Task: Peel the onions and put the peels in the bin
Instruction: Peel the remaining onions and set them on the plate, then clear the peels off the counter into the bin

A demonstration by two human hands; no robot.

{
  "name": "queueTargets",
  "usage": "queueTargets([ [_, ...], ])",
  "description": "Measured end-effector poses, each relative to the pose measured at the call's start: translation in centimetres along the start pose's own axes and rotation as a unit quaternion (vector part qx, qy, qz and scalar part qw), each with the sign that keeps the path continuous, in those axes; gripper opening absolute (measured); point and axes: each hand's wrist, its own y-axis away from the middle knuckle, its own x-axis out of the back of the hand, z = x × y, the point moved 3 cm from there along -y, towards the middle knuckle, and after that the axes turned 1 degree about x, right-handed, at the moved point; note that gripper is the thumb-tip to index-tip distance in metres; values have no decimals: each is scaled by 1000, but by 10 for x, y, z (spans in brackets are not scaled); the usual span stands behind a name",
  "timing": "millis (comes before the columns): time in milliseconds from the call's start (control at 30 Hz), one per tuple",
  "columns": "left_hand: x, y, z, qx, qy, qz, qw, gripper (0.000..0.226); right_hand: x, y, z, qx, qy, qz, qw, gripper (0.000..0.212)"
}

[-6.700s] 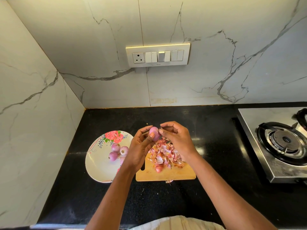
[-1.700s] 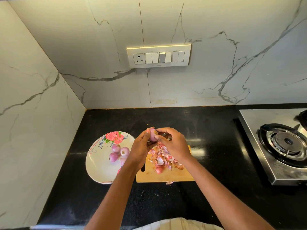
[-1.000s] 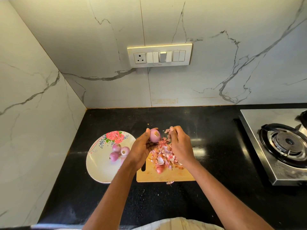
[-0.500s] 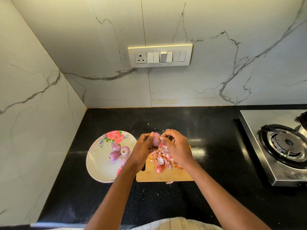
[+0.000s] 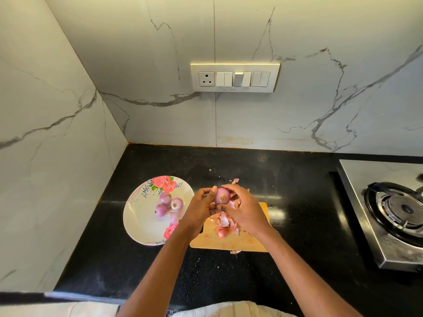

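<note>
A small pink onion (image 5: pixel 222 199) is held between both hands above the wooden cutting board (image 5: pixel 249 242), its root end facing me. My left hand (image 5: pixel 199 210) grips it from the left, thumb on its upper side. My right hand (image 5: pixel 246 210) curls over it from the right, fingers on its top. A heap of pink onion peels (image 5: pixel 225 223) lies on the board under the hands, with one small unpeeled onion (image 5: pixel 222 233) at its near edge. Peeled onions (image 5: pixel 169 203) rest on a white floral plate (image 5: pixel 142 223) to the left. No bin is in view.
The black counter (image 5: pixel 229 271) runs to marble walls at the left and back. A steel gas stove (image 5: pixel 393 216) stands at the right edge. A few peel scraps (image 5: pixel 235 180) lie on the counter behind the board. A switch panel (image 5: pixel 235 77) is on the back wall.
The onion has been turned in my hands so its root end now faces me. Both hands stay close together above the board; my right fingers have moved over the onion's top.
</note>
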Motion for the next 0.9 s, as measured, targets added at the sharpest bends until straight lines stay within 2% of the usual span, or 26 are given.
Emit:
queueTargets([
  [100,2,4,-5,20,1,-14,1000,37,-5,0,0,-3,13,-1,1000,44],
  [200,17,11,-14,23,9,4,1000,29,-21,-5,-3,2,52,-39,998,45],
  [433,97,25,-39,20,40,154,987,22,-98,-30,-31,66,92,-130,985,49],
  [600,154,35,-61,28,1,249,968,17,-160,-43,-55,135,181,-201,953,48],
  [767,179,34,-84,77,39,231,969,24,-199,-42,-48,176,290,-226,913,46],
  [900,191,34,-94,90,80,231,966,20,-213,-38,-49,158,310,-223,911,53],
])
